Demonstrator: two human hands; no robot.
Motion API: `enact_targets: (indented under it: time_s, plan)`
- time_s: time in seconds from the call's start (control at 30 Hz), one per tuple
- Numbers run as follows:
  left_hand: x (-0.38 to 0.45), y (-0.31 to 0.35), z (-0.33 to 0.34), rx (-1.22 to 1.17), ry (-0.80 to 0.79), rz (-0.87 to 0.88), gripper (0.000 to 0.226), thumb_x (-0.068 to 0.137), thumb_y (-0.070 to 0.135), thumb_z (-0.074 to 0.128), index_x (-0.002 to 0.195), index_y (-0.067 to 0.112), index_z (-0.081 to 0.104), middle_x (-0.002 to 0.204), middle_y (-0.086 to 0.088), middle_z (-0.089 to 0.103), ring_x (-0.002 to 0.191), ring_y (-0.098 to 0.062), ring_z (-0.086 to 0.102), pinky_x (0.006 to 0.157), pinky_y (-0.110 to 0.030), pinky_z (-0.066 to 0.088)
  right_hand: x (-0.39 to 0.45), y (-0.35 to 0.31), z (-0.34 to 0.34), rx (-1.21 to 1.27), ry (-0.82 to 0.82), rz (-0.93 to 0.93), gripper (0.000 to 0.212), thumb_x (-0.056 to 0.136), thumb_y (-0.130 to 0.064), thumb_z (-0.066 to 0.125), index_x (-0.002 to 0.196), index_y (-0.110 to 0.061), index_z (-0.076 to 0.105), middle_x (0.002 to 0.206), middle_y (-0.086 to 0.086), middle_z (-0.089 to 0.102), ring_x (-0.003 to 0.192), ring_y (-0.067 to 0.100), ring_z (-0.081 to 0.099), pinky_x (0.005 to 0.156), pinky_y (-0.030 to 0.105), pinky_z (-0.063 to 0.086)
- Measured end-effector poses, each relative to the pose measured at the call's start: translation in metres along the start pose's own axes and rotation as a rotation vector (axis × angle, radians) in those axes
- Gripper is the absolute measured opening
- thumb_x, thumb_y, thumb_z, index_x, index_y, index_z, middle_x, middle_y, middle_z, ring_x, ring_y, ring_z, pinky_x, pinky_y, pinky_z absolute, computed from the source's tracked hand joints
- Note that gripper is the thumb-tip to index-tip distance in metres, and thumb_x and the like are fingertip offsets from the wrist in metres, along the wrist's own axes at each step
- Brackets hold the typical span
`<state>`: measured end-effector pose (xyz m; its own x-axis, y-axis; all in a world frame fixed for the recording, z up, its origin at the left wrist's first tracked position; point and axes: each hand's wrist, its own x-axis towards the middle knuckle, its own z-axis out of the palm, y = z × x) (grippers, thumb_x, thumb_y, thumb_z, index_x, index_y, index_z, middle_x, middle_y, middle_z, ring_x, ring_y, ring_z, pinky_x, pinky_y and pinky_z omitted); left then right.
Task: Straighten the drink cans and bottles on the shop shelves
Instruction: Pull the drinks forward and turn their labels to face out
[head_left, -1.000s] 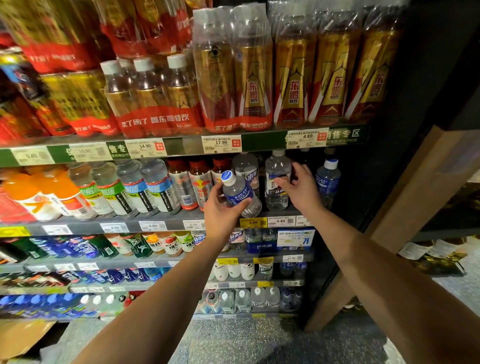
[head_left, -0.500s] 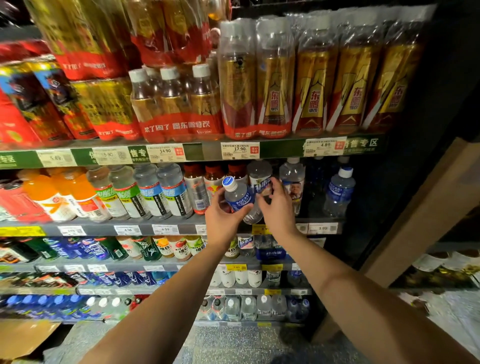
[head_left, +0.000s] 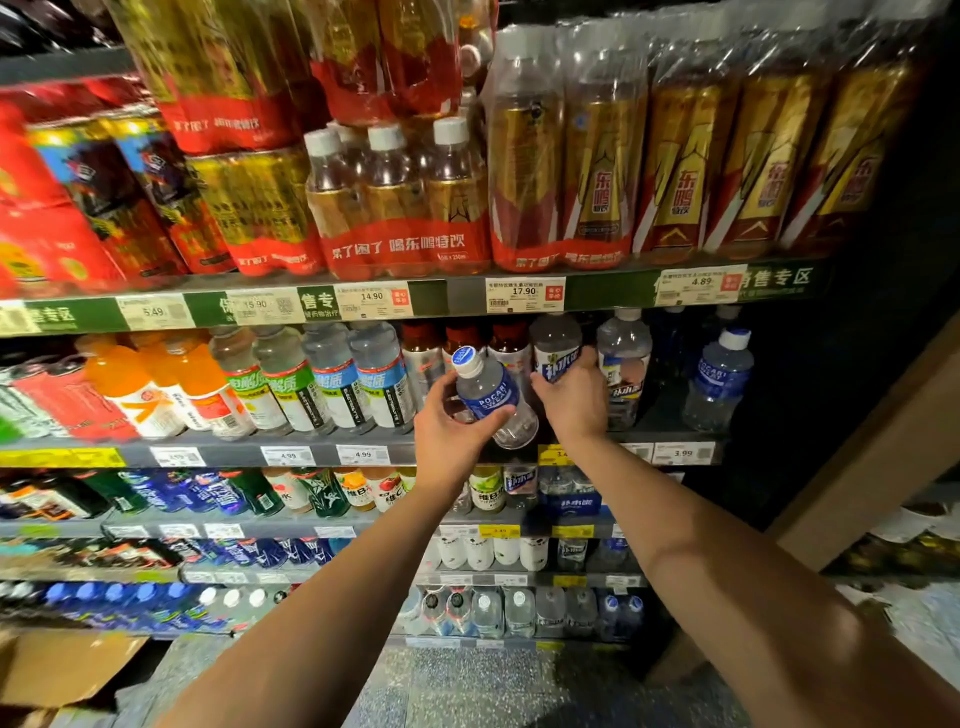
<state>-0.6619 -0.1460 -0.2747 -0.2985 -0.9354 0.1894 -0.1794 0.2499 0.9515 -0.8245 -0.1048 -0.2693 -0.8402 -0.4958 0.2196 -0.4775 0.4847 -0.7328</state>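
Observation:
My left hand (head_left: 452, 431) grips a clear Pocari Sweat bottle (head_left: 491, 397) with a blue label and white cap, tilted with its cap up and to the left, just in front of the second shelf (head_left: 311, 453). My right hand (head_left: 571, 397) is closed around the lower part of a clear bottle with a dark blue and white label (head_left: 556, 343) standing on that shelf. To its right stands a similar bottle (head_left: 623, 364), and further right a lone Pocari Sweat bottle (head_left: 719, 376) stands upright.
Shrink-wrapped gold and red drink packs (head_left: 597, 171) fill the top shelf. Orange, green-label and blue-label bottles (head_left: 332, 379) line the second shelf at left. Lower shelves hold more small bottles. A cardboard box (head_left: 57, 670) sits on the floor at lower left; a brown panel (head_left: 883, 441) leans at right.
My right hand left the right-hand clear bottle, moved left past the held Pocari bottle and closed on the clear bottle behind it. The view shifted, so the shelves appear further right and lower.

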Motion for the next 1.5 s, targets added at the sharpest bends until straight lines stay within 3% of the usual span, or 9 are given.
enact_targets:
  time_s: [0.33, 0.5, 0.67, 0.77, 0.97, 1.07, 1.23, 1.4, 1.5]
  plan:
    - [-0.005, 0.011, 0.004, 0.022, -0.060, 0.045, 0.080, 0.056, 0.052, 0.088, 0.125, 0.032, 0.053, 0.118, 0.010, 0.065, 0.105, -0.005, 0.062, 0.093, -0.039, 0.055, -0.025, 0.007, -0.009, -0.197, 0.108, -0.064, 0.072, 0.075, -0.057, 0.074, 0.115, -0.005, 0.043, 0.107, 0.019, 0.064, 0.081, 0.033, 0.069, 0.052, 0.029, 0.043]
    - [-0.013, 0.016, 0.012, 0.033, -0.070, 0.074, 0.080, 0.058, 0.048, 0.089, 0.128, 0.027, 0.055, 0.118, 0.012, 0.065, 0.105, 0.002, 0.060, 0.093, -0.029, 0.053, -0.026, 0.020, -0.021, -0.104, 0.052, -0.114, 0.065, 0.082, -0.047, 0.071, 0.127, -0.009, 0.045, 0.120, 0.015, 0.063, 0.096, 0.034, 0.068, 0.063, 0.032, 0.049]
    - [-0.030, 0.029, 0.036, 0.024, -0.125, 0.090, 0.081, 0.057, 0.053, 0.088, 0.127, 0.034, 0.053, 0.120, 0.016, 0.063, 0.106, 0.003, 0.060, 0.088, -0.020, 0.052, -0.038, 0.059, -0.046, 0.128, 0.101, -0.180, 0.033, 0.093, -0.039, 0.059, 0.115, -0.015, 0.055, 0.102, 0.003, 0.069, 0.091, 0.023, 0.066, 0.067, 0.028, 0.048]
    - [-0.040, 0.040, 0.062, 0.018, -0.185, 0.110, 0.080, 0.057, 0.049, 0.089, 0.127, 0.039, 0.051, 0.119, 0.019, 0.063, 0.107, 0.003, 0.061, 0.089, -0.023, 0.054, -0.042, 0.078, -0.060, 0.361, 0.066, -0.181, 0.022, 0.096, -0.024, 0.054, 0.116, -0.015, 0.057, 0.107, 0.003, 0.067, 0.098, 0.022, 0.065, 0.082, 0.041, 0.055]
    - [-0.047, 0.061, 0.120, 0.045, -0.247, 0.133, 0.077, 0.063, 0.037, 0.091, 0.129, 0.019, 0.057, 0.114, 0.011, 0.066, 0.096, 0.009, 0.059, 0.091, -0.028, 0.053, -0.036, 0.113, -0.098, 0.452, -0.124, -0.119, 0.050, 0.091, -0.022, 0.058, 0.139, -0.029, 0.046, 0.121, -0.008, 0.062, 0.110, 0.007, 0.060, 0.096, 0.040, 0.052]
    - [-0.046, 0.069, 0.139, 0.086, -0.296, 0.152, 0.080, 0.064, 0.035, 0.091, 0.132, 0.014, 0.055, 0.121, -0.001, 0.066, 0.107, -0.012, 0.063, 0.094, -0.036, 0.052, -0.022, 0.119, -0.111, 0.295, -0.276, -0.130, 0.078, 0.077, -0.020, 0.075, 0.145, -0.023, 0.038, 0.136, 0.003, 0.055, 0.127, 0.019, 0.051, 0.105, 0.039, 0.044]
    - [-0.047, 0.079, 0.158, 0.045, -0.331, 0.145, 0.079, 0.065, 0.033, 0.090, 0.134, 0.016, 0.055, 0.116, 0.007, 0.066, 0.101, 0.000, 0.061, 0.087, -0.018, 0.049, -0.006, 0.117, -0.119, 0.192, -0.057, -0.119, 0.067, 0.070, -0.020, 0.080, 0.129, -0.016, 0.049, 0.123, 0.007, 0.061, 0.115, 0.025, 0.057, 0.090, 0.029, 0.043]
    - [-0.045, 0.070, 0.159, -0.063, -0.300, 0.074, 0.050, 0.085, 0.026, 0.077, 0.130, 0.011, 0.060, 0.116, 0.004, 0.069, 0.105, 0.001, 0.064, 0.091, -0.027, 0.055, 0.006, 0.113, -0.115, 0.262, 0.087, -0.075, 0.069, 0.071, -0.035, 0.080, 0.128, -0.012, 0.050, 0.133, 0.008, 0.051, 0.121, 0.026, 0.053, 0.094, 0.030, 0.044]
    - [-0.043, 0.064, 0.160, -0.012, -0.257, 0.075, 0.037, 0.090, 0.021, 0.072, 0.124, 0.010, 0.064, 0.106, 0.010, 0.068, 0.094, 0.013, 0.063, 0.077, -0.011, 0.053, 0.016, 0.109, -0.115, 0.214, 0.140, -0.066, 0.075, 0.069, -0.039, 0.084, 0.129, -0.010, 0.050, 0.142, 0.008, 0.043, 0.129, 0.025, 0.045, 0.098, 0.030, 0.040]
